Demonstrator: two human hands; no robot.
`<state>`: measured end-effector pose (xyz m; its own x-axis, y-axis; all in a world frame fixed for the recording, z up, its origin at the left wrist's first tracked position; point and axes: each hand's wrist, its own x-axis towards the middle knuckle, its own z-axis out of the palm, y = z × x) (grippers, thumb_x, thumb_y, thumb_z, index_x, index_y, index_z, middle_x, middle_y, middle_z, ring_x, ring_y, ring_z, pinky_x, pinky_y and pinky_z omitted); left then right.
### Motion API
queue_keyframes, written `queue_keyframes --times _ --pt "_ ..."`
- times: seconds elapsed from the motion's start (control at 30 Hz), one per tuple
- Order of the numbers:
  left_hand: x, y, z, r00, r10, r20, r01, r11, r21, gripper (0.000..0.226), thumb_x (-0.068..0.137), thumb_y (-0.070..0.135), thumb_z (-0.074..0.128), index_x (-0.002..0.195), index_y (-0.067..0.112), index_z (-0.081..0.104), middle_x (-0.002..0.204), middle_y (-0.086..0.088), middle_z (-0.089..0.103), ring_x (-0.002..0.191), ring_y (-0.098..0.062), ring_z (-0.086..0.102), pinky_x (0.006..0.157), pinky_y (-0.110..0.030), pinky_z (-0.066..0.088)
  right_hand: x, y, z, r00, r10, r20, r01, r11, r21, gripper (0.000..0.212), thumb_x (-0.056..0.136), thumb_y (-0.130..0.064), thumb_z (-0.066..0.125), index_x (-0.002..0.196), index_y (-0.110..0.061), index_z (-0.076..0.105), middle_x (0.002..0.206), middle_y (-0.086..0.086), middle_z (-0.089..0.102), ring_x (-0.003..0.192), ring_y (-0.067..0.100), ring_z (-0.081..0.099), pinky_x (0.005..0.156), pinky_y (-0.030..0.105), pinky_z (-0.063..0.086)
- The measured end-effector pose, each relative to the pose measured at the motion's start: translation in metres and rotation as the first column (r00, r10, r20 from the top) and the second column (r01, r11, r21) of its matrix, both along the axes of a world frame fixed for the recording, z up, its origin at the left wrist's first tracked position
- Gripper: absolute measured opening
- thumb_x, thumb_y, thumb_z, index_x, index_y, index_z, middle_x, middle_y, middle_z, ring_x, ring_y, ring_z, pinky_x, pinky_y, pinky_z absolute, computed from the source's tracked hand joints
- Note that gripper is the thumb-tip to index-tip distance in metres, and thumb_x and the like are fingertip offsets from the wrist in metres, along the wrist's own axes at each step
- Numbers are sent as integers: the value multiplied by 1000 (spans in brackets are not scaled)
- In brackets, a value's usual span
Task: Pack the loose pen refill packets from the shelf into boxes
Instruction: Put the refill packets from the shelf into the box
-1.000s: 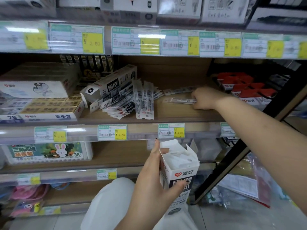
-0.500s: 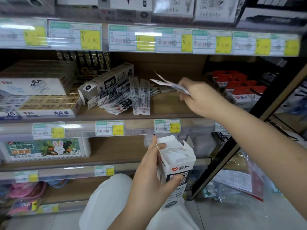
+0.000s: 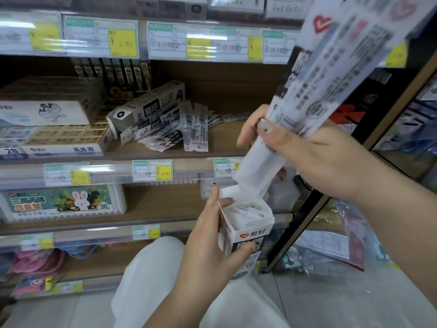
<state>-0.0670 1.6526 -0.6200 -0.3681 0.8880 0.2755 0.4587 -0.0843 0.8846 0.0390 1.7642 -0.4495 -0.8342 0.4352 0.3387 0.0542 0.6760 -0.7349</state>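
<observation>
The left hand [image 3: 212, 245] grips an open box [image 3: 246, 235] upright; at its one o'clock, the right hand [image 3: 314, 157] pinches packets [image 3: 331, 74], lower ends just above the opening.

right hand [image 3: 314, 157] gripping blurred, probably refill, packets [image 3: 335, 67] — above box [image 3: 246, 233]

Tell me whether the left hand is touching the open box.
Touching. The head view shows the left hand gripping the open box, thumb across its printed front, fingers behind its raised flap.
</observation>
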Motion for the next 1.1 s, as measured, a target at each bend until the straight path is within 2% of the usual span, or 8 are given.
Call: queue_keyframes --times 0.13,0.23,0.33,0.47,0.57,0.77,0.9,1.1 --pt "0 -1 1 1000 -1 -6 1 1000 -9 95 69 24 81 147 26 26 127 32 48 119 0 50 96 -32 48 -2 -1 -7 993 -37 109 43 998 -54 26 87 -38 48 87 -20 67 79 -14 61 71 5 59 59 21 49" --pt "-1 -2 3 1000 7 -12 -8 1000 -21 94 69 24 81 146 24 27 126 46 39 118 5 49 97 -27 47 -3 1 -11 982 -63 176 72 996 -44 25 84 -40 54 91 -19 66 92 -1 65 85 13 62 73 30 54" --pt "-2 -2 5 1000 7 -16 -7 999 -37 88 69 24 81 143 20 33 119 60 25 118 16 42 96 -23 45 -3 4 -11 981 -86 174 86 996 9 20 81 -36 54 91 -24 66 93 -10 65 87 3 60 78 24 50" --pt "-2 -2 6 1000 11 -7 -11 998 -58 88 69 24 81 143 20 33 115 64 21 117 20 38 96 -21 44 -1 7 -6 982 -111 151 105 993 46 6 88 -27 61 89 -28 66 92 -18 64 90 -3 59 76 12 48" --pt "-1 -2 6 1000 10 -11 -10 998 -62 90 69 25 81 144 20 32 115 64 20 115 26 35 96 -17 44 -2 7 -6 972 -113 208 100 992 73 8 84 -23 63 87 -30 66 92 -17 65 89 -2 59 75 14 49" --pt "-1 -1 5 1000 21 -4 -21 999 -36 96 70 31 80 147 28 23 125 38 43 119 10 44 96 -23 45 -1 3 -3 966 -100 239 88 994 58 6 81 -21 64 84 -25 68 86 -15 65 85 -3 59 71 8 46" --pt "-1 0 5 1000 21 6 -21 1000 -23 100 69 35 77 148 34 16 127 38 43 120 12 42 96 -16 42 -3 1 -2 965 -64 256 57 998 34 6 82 -18 66 85 -22 69 86 -13 66 84 -2 61 72 9 48" --pt "0 3 5 1000 24 19 -23 999 -32 100 67 38 73 149 34 16 136 31 42 127 10 37 103 -29 42 -9 3 -3 967 -67 245 64 998 22 13 78 -19 71 88 -26 69 88 -14 67 85 -5 61 72 10 49"
